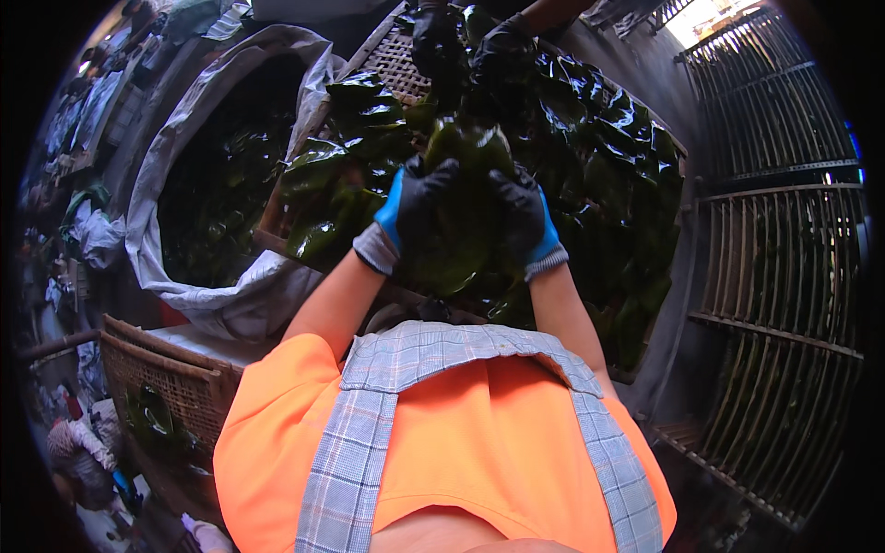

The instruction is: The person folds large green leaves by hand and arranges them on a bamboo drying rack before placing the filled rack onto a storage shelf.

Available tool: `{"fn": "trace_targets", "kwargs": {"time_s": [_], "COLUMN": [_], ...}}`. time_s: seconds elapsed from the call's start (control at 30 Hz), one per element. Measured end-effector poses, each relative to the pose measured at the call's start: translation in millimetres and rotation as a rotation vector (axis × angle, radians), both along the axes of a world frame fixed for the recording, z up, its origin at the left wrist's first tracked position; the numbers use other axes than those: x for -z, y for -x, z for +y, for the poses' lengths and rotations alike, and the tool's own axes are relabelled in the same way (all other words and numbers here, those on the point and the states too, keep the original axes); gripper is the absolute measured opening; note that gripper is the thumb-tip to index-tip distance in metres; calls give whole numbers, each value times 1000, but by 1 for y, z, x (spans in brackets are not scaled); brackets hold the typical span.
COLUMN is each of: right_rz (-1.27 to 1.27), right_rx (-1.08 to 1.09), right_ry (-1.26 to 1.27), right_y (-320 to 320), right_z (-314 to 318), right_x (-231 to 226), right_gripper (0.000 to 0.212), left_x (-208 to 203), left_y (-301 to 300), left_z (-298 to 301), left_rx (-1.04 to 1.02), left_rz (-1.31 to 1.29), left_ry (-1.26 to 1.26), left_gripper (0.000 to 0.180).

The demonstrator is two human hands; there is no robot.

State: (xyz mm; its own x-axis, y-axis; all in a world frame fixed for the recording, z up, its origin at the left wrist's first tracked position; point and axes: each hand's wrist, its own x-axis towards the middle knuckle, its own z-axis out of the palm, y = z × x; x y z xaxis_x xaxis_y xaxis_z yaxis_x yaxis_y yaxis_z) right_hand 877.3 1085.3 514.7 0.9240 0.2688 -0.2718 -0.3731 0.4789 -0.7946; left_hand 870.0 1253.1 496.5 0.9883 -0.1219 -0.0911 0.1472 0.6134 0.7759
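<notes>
Between my hands a broad, glossy dark green leaf-like sheet (468,152) is held up, wet and translucent where light catches it. My left hand (415,205), in a black and blue glove with a grey cuff, has its fingers closed on the left edge of the sheet. Gloved the same way, my right hand (524,210) grips the right edge, its fingers partly lost against the dark. Many more wet green sheets (599,147) lie overlapping beneath, on a woven rack (396,66) whose lattice shows at the far left.
Across the rack are another person's black-gloved hands (502,51). A large white sack (147,217) of dark green sheets stands open at the left. Woven frames (166,378) lean at lower left, and slatted racks (774,258) stand at the right. Other people work at far left.
</notes>
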Motion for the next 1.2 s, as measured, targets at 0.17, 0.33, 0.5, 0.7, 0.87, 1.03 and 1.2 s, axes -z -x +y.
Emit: {"fn": "trace_targets", "kwargs": {"time_s": [0.17, 0.33, 0.5, 0.7, 0.87, 1.03, 1.2], "right_rz": [89, -125, -347, -336, -228, -158, -275], "right_rx": [117, 134, 125, 236, 314, 314, 270], "right_ry": [515, 954, 1468, 937, 882, 785, 713], "right_y": [-57, -79, -51, -16, 12, 23, 16], "right_z": [30, 34, 17, 15, -11, -26, 3], "right_x": [54, 122, 81, 45, 40, 53, 38], "right_gripper": [26, 38, 30, 36, 28, 26, 23], "left_x": [44, 146, 92, 94, 120, 127, 138], "left_y": [-54, -80, -107, -191, -214, -214, -234], "left_z": [39, 89, 126, 193, 183, 209, 224], "left_rx": [-126, -282, -706, -255, -231, -457, -679], "left_rz": [42, -49, -302, 443, 427, 114, -46], "left_ry": [-335, -689, -1444, -1634, -1492, -1497, -1171], "left_gripper": [33, 45, 44, 106, 49, 26, 40]}}
